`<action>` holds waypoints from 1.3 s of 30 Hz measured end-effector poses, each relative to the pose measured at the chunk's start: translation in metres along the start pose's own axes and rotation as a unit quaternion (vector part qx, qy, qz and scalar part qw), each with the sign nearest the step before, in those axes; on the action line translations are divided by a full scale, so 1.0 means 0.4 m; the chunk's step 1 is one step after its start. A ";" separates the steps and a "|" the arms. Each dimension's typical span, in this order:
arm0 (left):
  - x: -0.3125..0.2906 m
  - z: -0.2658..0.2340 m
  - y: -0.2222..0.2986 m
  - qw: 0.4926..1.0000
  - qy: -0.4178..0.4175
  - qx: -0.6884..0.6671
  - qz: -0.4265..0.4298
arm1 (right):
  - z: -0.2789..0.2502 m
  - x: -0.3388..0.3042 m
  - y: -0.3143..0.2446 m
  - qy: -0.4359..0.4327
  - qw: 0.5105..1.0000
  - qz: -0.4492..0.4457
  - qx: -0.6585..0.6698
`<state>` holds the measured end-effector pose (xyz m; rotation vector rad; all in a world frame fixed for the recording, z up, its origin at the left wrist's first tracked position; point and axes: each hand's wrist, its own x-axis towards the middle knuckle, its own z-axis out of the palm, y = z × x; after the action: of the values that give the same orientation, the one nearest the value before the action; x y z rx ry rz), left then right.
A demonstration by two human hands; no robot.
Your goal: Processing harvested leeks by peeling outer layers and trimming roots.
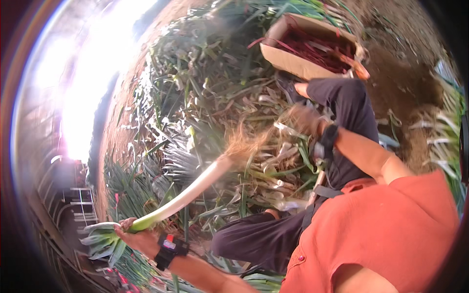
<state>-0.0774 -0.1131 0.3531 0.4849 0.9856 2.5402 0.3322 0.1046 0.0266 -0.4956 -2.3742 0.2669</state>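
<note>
A long leek (188, 193) slants across the middle, its white shaft up toward the right and its green leaves at the lower left. My left hand (139, 239) is closed around the green part, just below where the leaves fan out. Shaggy tan roots (242, 144) at the other end point toward my right hand (305, 119). That hand is smeared by motion near my raised knee, apart from the shaft; its fingers do not show clearly. A pale strip of leaf (288, 129) lies close by it. Both wrists carry dark bands.
A cardboard box (293, 63) holding dark red ties stands beyond my foot. Stripped leaves (210, 73) are heaped in front of me. More leeks (447, 132) lie in a row at the far right, and green leek tops (129, 188) are massed at the left. My bent legs flank the work area.
</note>
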 end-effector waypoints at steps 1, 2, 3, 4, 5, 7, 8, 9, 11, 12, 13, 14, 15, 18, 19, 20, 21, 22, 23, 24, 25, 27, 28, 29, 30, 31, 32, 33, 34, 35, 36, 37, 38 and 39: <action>0.001 0.007 0.037 1.000 0.007 0.024 0.010 | -0.011 -0.031 0.081 -0.025 0.999 0.022 -0.012; 0.005 0.016 0.064 0.998 0.011 0.055 0.011 | -0.019 -0.069 0.151 -0.075 0.993 0.091 -0.031; -0.009 0.034 0.063 0.991 0.037 0.125 0.032 | -0.019 -0.109 0.195 -0.130 0.977 0.164 -0.049; -0.008 0.027 0.057 0.990 0.042 0.131 0.033 | -0.012 -0.114 0.186 -0.186 0.952 0.235 -0.062; -0.002 0.021 0.053 0.988 0.039 0.146 0.039 | 0.012 -0.112 0.162 -0.189 0.952 0.235 -0.057; -0.013 0.033 0.049 0.985 0.029 0.157 0.057 | -0.022 0.017 0.051 -0.155 0.957 0.241 0.041; -0.025 0.041 0.033 0.986 0.029 0.156 0.055 | -0.065 0.079 -0.014 -0.137 0.954 0.251 0.086; -0.034 0.058 -0.007 0.988 0.022 0.151 0.023 | -0.124 0.124 -0.046 -0.115 0.949 0.267 0.123; -0.037 0.109 -0.098 0.989 -0.014 0.144 -0.021 | -0.213 0.151 0.030 -0.004 0.937 0.338 0.094; -0.051 0.127 -0.145 0.989 -0.026 0.141 -0.039 | -0.251 0.177 -0.010 -0.061 0.943 0.290 0.154; -0.083 0.157 -0.184 0.984 -0.060 0.166 -0.034 | -0.293 0.212 -0.054 -0.120 0.936 0.240 0.227; -0.102 0.191 -0.219 0.978 -0.102 0.182 -0.029 | -0.328 0.261 -0.108 -0.182 0.916 0.190 0.302; -0.093 0.191 -0.221 0.966 -0.114 0.233 -0.020 | -0.365 0.284 -0.191 -0.223 0.900 0.149 0.343; -0.142 0.321 -0.281 0.945 -0.142 0.273 -0.106 | -0.371 0.318 -0.391 -0.221 0.896 0.087 0.375; -0.222 0.400 -0.310 0.925 -0.178 0.320 -0.098 | -0.361 0.335 -0.417 -0.217 0.892 0.139 0.371; -0.297 0.465 -0.334 0.902 -0.213 0.366 -0.083 | -0.378 0.317 -0.423 -0.127 0.750 0.177 0.625; -0.302 0.517 -0.370 0.881 -0.296 0.348 -0.123 | -0.411 0.305 -0.428 -0.009 0.834 0.205 0.513; -0.348 0.569 -0.395 0.874 -0.325 0.336 -0.134 | -0.459 0.258 -0.419 -0.002 0.737 0.251 0.628; -0.398 0.621 -0.417 0.848 -0.402 0.299 -0.173 | -0.471 0.228 -0.392 0.157 0.829 0.236 0.482; -0.452 0.671 -0.430 0.814 -0.472 0.266 -0.209 | -0.476 0.203 -0.366 0.301 0.876 0.210 0.312; -0.493 0.707 -0.435 0.778 -0.533 0.231 -0.240 | -0.542 0.169 -0.344 0.318 0.869 0.247 0.288; -0.566 0.746 -0.468 0.610 -0.712 0.348 0.007 | -0.700 0.052 -0.283 0.326 0.827 0.363 0.278; -0.638 0.769 -0.444 0.649 -0.677 0.283 -0.201 | -0.740 -0.008 -0.235 0.314 0.790 0.433 0.300; -0.654 0.777 -0.455 0.636 -0.678 0.269 -0.251 | -0.810 -0.083 -0.249 0.429 0.806 0.352 0.204; -0.669 0.778 -0.471 0.619 -0.678 0.254 -0.303 | -0.883 -0.164 -0.267 0.525 0.801 0.278 0.076; -0.678 0.773 -0.487 0.613 -0.686 0.248 -0.304 | -0.990 -0.216 -0.346 0.424 0.717 0.545 0.099; -0.682 0.763 -0.506 0.615 -0.677 0.266 -0.305 | -0.967 -0.344 -0.250 0.490 0.733 0.468 -0.066; -0.672 0.745 -0.525 0.620 -0.662 0.292 -0.304 | -1.002 -0.409 -0.276 0.516 0.697 0.496 -0.042; -0.661 0.729 -0.545 0.617 -0.663 0.294 -0.305 | -1.048 -0.470 -0.320 0.541 0.651 0.532 -0.020; -0.648 0.717 -0.562 0.615 -0.659 0.308 -0.305 | -1.083 -0.541 -0.344 0.569 0.600 0.563 -0.010; -0.636 0.703 -0.572 0.611 -0.656 0.323 -0.304 | -1.111 -0.608 -0.369 0.595 0.545 0.591 -0.004; -0.632 0.687 -0.573 0.605 -0.661 0.322 -0.307 | -1.117 -0.712 -0.369 0.639 0.489 0.590 -0.073; -0.630 0.668 -0.579 0.612 -0.638 0.341 -0.319 | -1.123 -0.828 -0.367 0.675 0.428 0.584 -0.142; -0.624 0.648 -0.590 0.618 -0.612 0.365 -0.331 | -1.131 -0.893 -0.383 0.689 0.374 0.605 -0.142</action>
<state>0.3050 0.0822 0.3245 1.4368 1.1507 0.6185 0.8382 -0.1583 0.2013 -1.6772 -0.0099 -0.0340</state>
